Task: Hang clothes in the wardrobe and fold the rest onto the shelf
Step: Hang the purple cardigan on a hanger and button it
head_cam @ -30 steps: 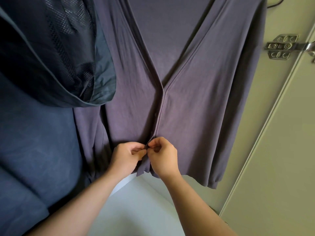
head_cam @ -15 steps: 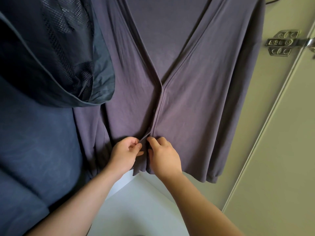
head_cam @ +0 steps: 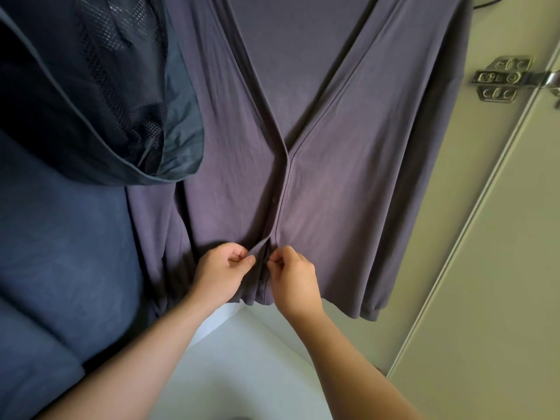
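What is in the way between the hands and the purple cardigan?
Nothing visible. The left hand and right hand each pinch a front edge of the cardigan near its hem. The blue jacket hangs to the left, overlapping the cardigan higher up, away from the hands.

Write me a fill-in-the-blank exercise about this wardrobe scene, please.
1. The left hand and right hand pinch the ___ cardigan by its front edges.
2. The dark blue jacket hangs to the ___ of it.
3. The metal hinge is to its ___.
Missing words: purple, left, right.
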Demonstrator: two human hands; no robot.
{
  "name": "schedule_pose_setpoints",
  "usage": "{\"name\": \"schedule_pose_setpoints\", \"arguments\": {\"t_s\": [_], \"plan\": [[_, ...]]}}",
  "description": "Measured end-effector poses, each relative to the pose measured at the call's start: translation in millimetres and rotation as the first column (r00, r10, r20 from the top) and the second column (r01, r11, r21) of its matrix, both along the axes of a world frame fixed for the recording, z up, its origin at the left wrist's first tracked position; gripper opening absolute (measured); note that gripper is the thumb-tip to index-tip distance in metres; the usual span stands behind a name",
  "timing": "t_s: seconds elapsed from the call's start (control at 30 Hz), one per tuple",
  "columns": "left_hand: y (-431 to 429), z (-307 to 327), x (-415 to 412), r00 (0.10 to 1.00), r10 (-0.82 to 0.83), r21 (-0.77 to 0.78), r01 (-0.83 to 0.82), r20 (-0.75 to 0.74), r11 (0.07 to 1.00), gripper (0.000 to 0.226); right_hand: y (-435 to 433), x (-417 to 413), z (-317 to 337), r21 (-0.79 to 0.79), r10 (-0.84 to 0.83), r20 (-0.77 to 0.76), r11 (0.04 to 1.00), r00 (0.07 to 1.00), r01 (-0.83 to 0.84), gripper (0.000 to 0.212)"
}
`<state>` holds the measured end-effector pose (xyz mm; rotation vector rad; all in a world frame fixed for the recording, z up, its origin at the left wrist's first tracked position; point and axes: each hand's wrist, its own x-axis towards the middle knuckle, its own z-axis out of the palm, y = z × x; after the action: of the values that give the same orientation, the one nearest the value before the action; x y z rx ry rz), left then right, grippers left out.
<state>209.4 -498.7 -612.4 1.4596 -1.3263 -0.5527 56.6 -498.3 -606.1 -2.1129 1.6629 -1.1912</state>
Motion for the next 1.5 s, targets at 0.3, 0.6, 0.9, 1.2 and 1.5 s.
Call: {"name": "schedule_pose_setpoints", "arguments": {"t_s": [0.3, 0.6, 0.9, 1.2, 1.5], "plan": [[2.5, -4.6, -12.9, 0.998, -0.061, -0.023, 0.06, -0.011, 0.998, 0.009, 8.4, 0.1, 12.2, 0.218, -0.015, 0.358, 0.973, 0.933, -0.068, 0.01], [11.0, -0.1, -20.5, 0.977, -0.115, 0.006, 0.118, -0.181, 0.993, 0.019, 11.1, -4.5, 10.6, 0.226, -0.019, 0.412, 0.971, 0.911, -0.082, 0.01], [19.2, 7.1, -17.1, 0.864, -0.193, 0.076, 0.256, -0.466, 0.964, 0.014, 21.3, -1.1, 15.4, 0.188, 0.019, 0.396, 0.977, 0.918, -0.102, 0.018], [24.1, 10.9, -25.0, 0.962, -0.08, 0.078, 0.104, -0.26, 0.992, 0.017, 24.9, 6.2, 15.8, 0.154, -0.013, 0.358, 0.987, 0.934, -0.045, 0.041], [19.6, 3.8, -19.1, 0.994, -0.069, -0.016, 0.068, -0.088, 0.998, 0.015, 19.9, 2.0, 13.0, 0.102, -0.01, 0.24, 0.995, 0.971, -0.015, 0.037]]}}
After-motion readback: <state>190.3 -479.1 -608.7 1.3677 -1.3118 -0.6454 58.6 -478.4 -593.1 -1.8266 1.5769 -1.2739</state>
